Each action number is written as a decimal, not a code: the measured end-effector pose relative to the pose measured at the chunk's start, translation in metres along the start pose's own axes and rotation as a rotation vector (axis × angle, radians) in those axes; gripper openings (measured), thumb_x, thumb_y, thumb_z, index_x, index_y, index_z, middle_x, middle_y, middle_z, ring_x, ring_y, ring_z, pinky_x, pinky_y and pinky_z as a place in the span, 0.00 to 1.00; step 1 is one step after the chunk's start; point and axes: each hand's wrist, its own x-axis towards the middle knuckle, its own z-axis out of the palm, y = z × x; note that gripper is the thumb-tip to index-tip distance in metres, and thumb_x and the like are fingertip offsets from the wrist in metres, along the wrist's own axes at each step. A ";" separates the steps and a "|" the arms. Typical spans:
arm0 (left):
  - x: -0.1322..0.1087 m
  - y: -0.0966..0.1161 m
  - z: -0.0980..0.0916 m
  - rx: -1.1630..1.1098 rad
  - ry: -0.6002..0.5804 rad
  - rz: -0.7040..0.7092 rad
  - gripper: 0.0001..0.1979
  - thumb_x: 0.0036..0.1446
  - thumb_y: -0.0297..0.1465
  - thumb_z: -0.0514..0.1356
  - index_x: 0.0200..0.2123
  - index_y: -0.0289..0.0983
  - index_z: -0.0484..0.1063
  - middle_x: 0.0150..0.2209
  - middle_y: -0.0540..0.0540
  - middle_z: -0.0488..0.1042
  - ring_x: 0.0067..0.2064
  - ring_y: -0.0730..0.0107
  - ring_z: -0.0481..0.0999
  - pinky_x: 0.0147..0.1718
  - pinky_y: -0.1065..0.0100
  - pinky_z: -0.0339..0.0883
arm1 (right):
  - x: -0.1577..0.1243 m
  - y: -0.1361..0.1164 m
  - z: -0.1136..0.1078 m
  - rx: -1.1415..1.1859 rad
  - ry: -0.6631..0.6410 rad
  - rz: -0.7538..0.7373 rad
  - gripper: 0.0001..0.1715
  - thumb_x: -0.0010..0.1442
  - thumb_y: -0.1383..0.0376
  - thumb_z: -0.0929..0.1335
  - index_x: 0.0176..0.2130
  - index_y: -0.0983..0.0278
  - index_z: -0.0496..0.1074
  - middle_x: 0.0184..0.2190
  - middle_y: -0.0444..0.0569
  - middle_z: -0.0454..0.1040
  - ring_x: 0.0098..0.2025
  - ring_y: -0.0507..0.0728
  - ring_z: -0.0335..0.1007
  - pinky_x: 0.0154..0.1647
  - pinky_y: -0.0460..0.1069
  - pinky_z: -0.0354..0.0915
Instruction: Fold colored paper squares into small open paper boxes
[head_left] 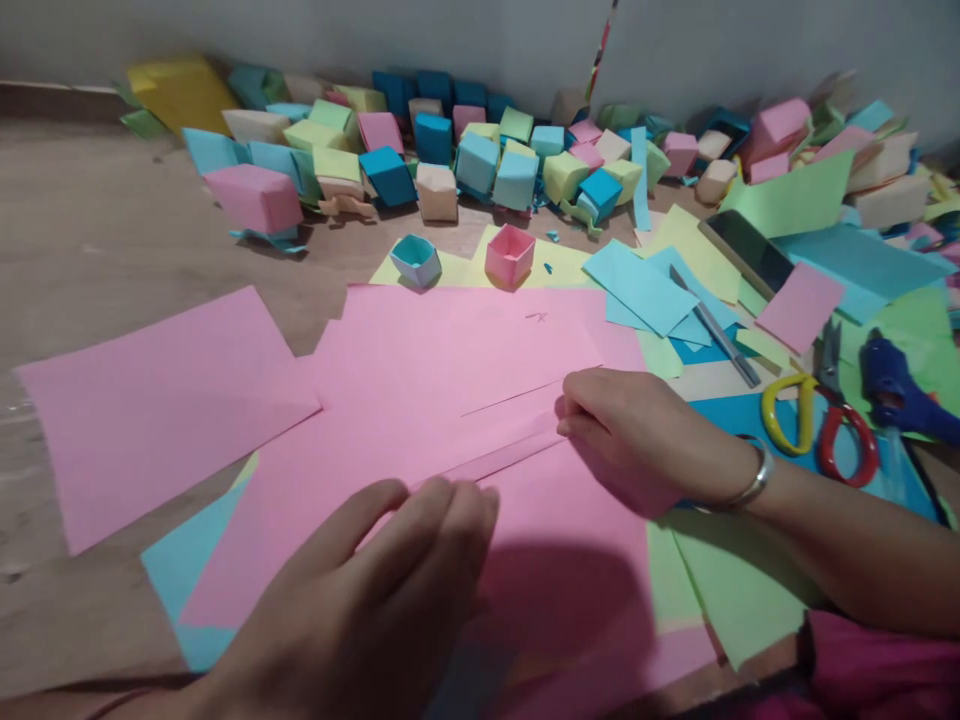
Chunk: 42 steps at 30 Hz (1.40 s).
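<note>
A narrow folded edge of pink paper runs slantwise between my two hands. My left hand is closed at its lower left end, with the fingertips pressed together on it. My right hand pinches the upper right end, thumb against curled fingers, and a metal bangle circles the wrist. Beneath lie large pink sheets, their color blending with the paper I hold, so its full outline cannot be made out. A thin dark line, perhaps a paper edge, shows just above the fold.
Several small folded paper boxes crowd along the wall. A pink open box and a blue open box stand behind the sheets. To the right lie scissors, a glue gun, a grey pen and a phone.
</note>
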 end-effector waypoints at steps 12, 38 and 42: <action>0.021 -0.015 0.018 0.025 -0.033 0.093 0.15 0.58 0.24 0.58 0.49 0.35 0.71 0.43 0.46 0.78 0.42 0.59 0.73 0.44 0.54 0.67 | -0.001 0.000 0.009 -0.188 0.102 -0.058 0.10 0.64 0.69 0.60 0.30 0.63 0.65 0.26 0.45 0.70 0.26 0.52 0.58 0.27 0.50 0.45; 0.034 -0.015 0.010 0.098 -0.058 0.166 0.20 0.59 0.17 0.48 0.31 0.38 0.78 0.37 0.47 0.77 0.37 0.62 0.74 0.55 0.42 0.63 | -0.046 -0.041 0.022 -0.526 0.051 -0.154 0.36 0.72 0.54 0.58 0.57 0.86 0.68 0.17 0.56 0.73 0.17 0.56 0.67 0.17 0.51 0.48; 0.033 -0.014 0.010 0.097 -0.083 0.149 0.18 0.60 0.19 0.50 0.29 0.38 0.77 0.38 0.46 0.77 0.39 0.61 0.74 0.55 0.42 0.62 | -0.040 -0.034 0.018 -0.574 0.014 0.000 0.32 0.72 0.58 0.58 0.55 0.86 0.69 0.19 0.59 0.74 0.19 0.58 0.71 0.18 0.50 0.48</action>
